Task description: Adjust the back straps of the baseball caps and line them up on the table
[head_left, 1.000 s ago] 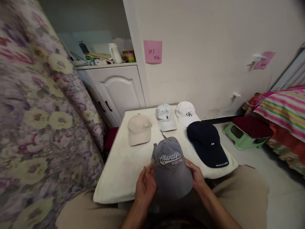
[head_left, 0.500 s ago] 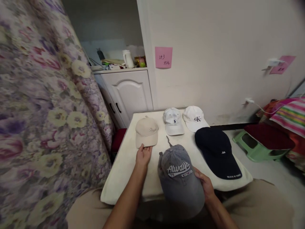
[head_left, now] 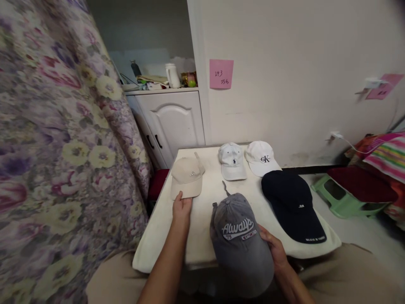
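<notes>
My left hand (head_left: pixel 182 208) pinches the brim of a beige baseball cap (head_left: pixel 186 179) at the table's left side, thumb on top and fingers beneath. My right hand (head_left: pixel 274 247) grips the right edge of a grey baseball cap (head_left: pixel 238 236) with "Always" lettering, held at the near edge of the table; most of those fingers are hidden under it. Behind it sit a pale cap (head_left: pixel 232 162) with a small dark emblem and a white cap (head_left: pixel 262 158) marked "CK". A large navy cap (head_left: pixel 291 204) lies on the right, its brim pointing toward me.
A cream cloth covers the table (head_left: pixel 158 240). Floral curtains (head_left: pixel 69 169) hang close on the left. Beyond stands a white cabinet (head_left: pixel 177 126) with objects on its shelf. To the right is a green stool (head_left: pixel 348 198) with a dark red top.
My left hand has shifted the beige cap leftward and slightly turned it, so its back strap shows more. The grey cap stays in my right hand, nearly still.
</notes>
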Demonstrator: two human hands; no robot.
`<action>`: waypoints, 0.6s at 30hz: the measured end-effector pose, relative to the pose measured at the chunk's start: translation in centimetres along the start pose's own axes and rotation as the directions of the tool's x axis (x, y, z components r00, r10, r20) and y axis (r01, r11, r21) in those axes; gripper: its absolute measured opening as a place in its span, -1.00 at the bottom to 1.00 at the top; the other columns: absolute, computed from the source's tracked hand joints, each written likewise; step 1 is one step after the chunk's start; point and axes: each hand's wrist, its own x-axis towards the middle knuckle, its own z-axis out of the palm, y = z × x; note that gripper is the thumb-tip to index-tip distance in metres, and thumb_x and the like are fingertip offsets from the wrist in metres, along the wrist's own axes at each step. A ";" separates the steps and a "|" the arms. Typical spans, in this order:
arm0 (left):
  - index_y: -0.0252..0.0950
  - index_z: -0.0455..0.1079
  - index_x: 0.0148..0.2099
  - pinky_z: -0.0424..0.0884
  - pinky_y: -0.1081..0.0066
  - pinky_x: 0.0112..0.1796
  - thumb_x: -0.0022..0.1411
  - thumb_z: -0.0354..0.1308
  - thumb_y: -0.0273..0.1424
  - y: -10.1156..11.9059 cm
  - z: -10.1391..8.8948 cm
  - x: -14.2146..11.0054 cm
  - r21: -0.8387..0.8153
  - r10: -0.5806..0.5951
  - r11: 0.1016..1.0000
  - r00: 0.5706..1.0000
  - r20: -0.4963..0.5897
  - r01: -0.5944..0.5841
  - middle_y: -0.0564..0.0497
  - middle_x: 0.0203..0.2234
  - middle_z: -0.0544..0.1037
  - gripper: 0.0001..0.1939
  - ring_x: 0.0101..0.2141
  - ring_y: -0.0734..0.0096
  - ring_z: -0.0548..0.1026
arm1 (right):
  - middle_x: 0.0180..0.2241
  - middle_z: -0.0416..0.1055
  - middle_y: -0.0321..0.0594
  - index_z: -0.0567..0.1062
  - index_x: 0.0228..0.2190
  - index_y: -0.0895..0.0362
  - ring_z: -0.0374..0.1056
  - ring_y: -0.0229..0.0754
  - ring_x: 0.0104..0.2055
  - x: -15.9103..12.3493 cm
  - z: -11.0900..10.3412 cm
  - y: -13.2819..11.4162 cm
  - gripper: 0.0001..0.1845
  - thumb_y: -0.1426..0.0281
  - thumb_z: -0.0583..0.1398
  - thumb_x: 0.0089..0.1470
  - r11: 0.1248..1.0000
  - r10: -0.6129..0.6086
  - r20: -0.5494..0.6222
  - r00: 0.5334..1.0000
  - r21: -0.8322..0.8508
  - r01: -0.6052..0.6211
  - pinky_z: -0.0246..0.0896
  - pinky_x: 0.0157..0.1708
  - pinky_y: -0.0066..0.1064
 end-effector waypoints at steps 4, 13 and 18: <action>-0.33 0.29 0.16 0.54 0.31 -0.19 0.41 -0.02 -0.43 0.6 0.2 -0.3 0.055 0.040 0.998 0.996 -0.076 -0.036 -0.14 -0.04 0.54 -0.68 -0.21 0.37 0.58 | -0.15 0.59 -0.10 0.61 -0.15 0.14 0.48 0.12 -0.08 0.1 -0.2 0.1 -0.58 0.40 0.30 -0.14 1.000 -0.015 0.023 1.000 -0.004 0.015 0.22 0.04 -0.09; -0.43 0.39 -0.04 0.54 0.28 -0.23 0.40 -0.08 -0.46 -0.9 -1.2 -6.5 0.296 -0.190 0.933 0.978 -0.084 0.207 -0.30 -0.17 0.59 -0.75 -0.22 0.22 0.61 | -0.19 0.61 -0.09 0.59 -0.13 0.17 0.50 0.09 -0.16 0.0 0.8 -0.2 -0.55 0.39 0.26 -0.16 0.998 -0.044 0.089 0.995 -0.040 0.048 0.26 -0.02 -0.10; -0.43 0.45 -0.18 0.52 0.32 -0.30 0.33 0.02 -0.50 -3.1 -3.1 -13.5 0.410 -0.415 0.821 0.909 -0.051 0.398 -0.25 -0.28 0.63 -0.82 -0.32 0.21 0.63 | -0.18 0.60 -0.10 0.57 -0.11 0.15 0.49 0.08 -0.14 -0.1 0.8 -0.3 -0.54 0.39 0.23 -0.14 0.999 -0.039 0.097 0.995 -0.034 0.043 0.24 0.00 -0.09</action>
